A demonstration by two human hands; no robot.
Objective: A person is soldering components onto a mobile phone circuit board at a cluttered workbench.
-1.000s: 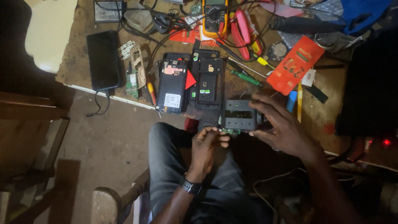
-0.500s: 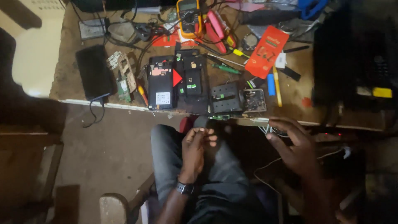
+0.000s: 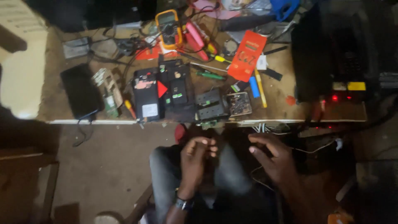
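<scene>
Two hands are hovering over the person's lap, below the bench edge. Left hand (image 3: 197,159) is curling its fingers (image 3: 209,146) loosely inward, tips close together as if pinching something very small; whether anything is actually between them is too blurred to tell. Right hand (image 3: 273,159) is spreading released, fingers (image 3: 259,143) half bent and grasping nothing, palm turned toward the left hand, as though readying to receive or steady a part. Thin white wires (image 3: 265,128) are hanging just beyond the right fingertips, under the bench lip.

Just past both sets of fingertips, a dark module (image 3: 212,104) is sitting at the bench (image 3: 290,113) edge, within easy reach, with a small circuit board (image 3: 239,103) touching its right side. Farther out, an opened phone (image 3: 146,94) and a black frame (image 3: 177,87) are lying side by side. Beyond those, screwdrivers (image 3: 209,74), an orange card (image 3: 246,54) and a yellow multimeter (image 3: 168,25) are crowding the far bench.
</scene>
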